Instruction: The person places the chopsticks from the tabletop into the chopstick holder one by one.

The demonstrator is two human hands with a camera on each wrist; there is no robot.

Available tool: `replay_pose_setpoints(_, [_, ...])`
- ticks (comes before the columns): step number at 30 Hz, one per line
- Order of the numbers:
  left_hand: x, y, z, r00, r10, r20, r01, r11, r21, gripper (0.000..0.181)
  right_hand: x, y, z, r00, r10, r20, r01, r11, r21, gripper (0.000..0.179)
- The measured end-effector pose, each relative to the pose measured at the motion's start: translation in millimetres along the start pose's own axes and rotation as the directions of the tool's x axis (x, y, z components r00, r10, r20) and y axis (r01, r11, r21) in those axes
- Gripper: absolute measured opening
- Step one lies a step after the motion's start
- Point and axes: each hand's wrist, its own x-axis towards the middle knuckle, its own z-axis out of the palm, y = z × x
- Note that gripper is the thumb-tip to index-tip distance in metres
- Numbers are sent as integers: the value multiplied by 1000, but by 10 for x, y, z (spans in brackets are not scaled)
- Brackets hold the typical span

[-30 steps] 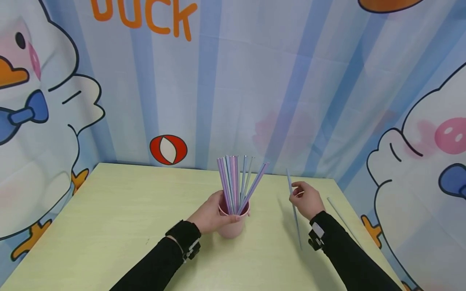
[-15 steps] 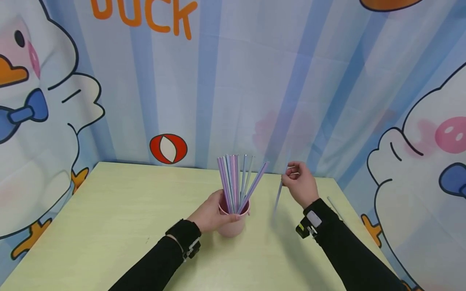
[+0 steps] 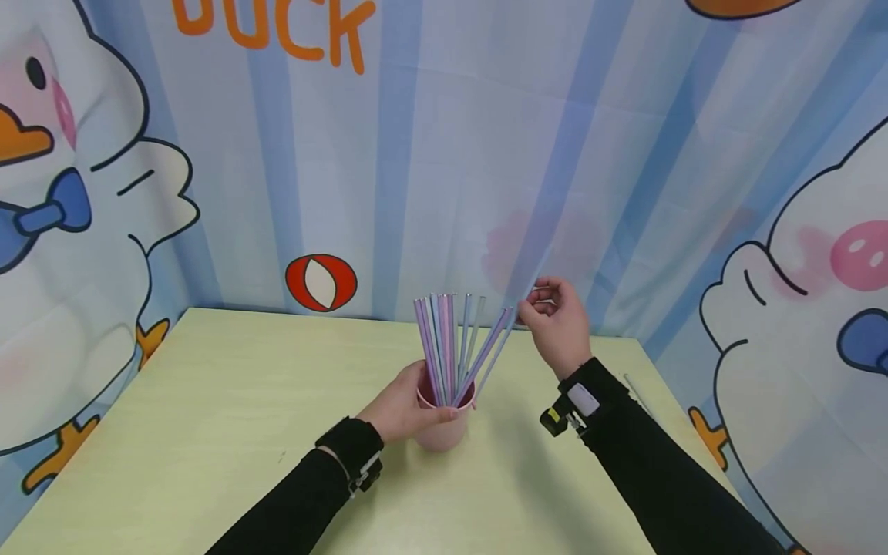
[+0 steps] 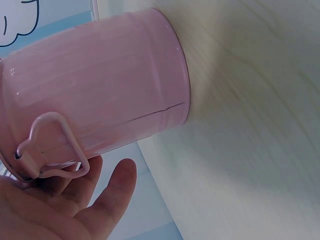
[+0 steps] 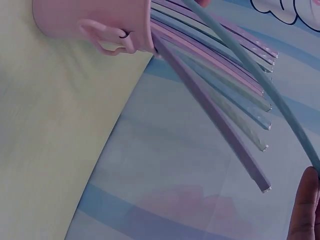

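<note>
"Where was the pink cup [image 3: 442, 438]?"

"Upright on the bench [image 3: 277, 385], straws [image 3: 445, 339] fanning out of it, the grip of the left hand [image 3: 402, 407] curled around it."

"And the right hand [image 3: 557, 324]?"

"Its grip, closed to a pinch, held a blue straw [image 5: 249, 62] aslant beside them; whether its lower end touched the cup could not be told."

A cup [image 3: 440, 439] is set upright on a table [image 3: 243, 401], a bundle of straws [image 3: 445, 347] stood inside it. The cup is gripped from its left by a left hand [image 3: 405, 408]. Above and to the right of the cup, a slanted straw [image 3: 496, 358] is held by a right hand [image 3: 556, 324]. Farther right of the cup, a lone straw [image 3: 632, 385] is laid; behind it all, a curtain [image 3: 451, 154] is hung.
</note>
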Motion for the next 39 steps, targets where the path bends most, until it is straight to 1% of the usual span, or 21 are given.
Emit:
replay_pose_setpoints(3, [0, 6, -2, 1000, 1, -1, -1, 1000, 0, 82, 10, -52, 50, 1000, -4, -11, 5, 999, 44, 43])
replay_pose_setpoints(6, [3, 8, -2, 1000, -7, -7, 7, 1000, 10, 83, 12, -50, 95, 1000, -9, -22, 11, 998, 58, 42])
replay_pose_setpoints(13, [2, 14, -3, 1000, -7, -3, 7, 1000, -8, 83, -32, 85, 200, 999, -1, -39, 4, 998, 66, 39])
replay_pose_setpoints(21, [13, -5, -6, 1000, 17, 4, -17, 1000, -14, 84, -122, 219, 290, 999, 10, -35, -9, 999, 36, 38])
replay_pose_setpoints(25, [12, -5, -11, 1000, 30, 9, -30, 999, -23, 84, -175, 292, 320, 999, 31, -14, -31, 999, 22, 38])
replay_pose_setpoints(28, [7, -1, -10, 1000, 28, 10, -28, 999, -28, 84, -215, 347, 337, 999, 45, 4, -45, 999, 16, 37])
replay_pose_setpoints(35, [6, 0, -7, 999, 35, 9, -35, 999, -38, 83, -269, 430, 383, 998, 56, 4, -56, 998, -3, 35])
replay_pose_setpoints(39, [11, -5, -7, 1000, 24, 6, -24, 999, -29, 84, -300, 491, 411, 997, 74, 15, -74, 997, -10, 35])
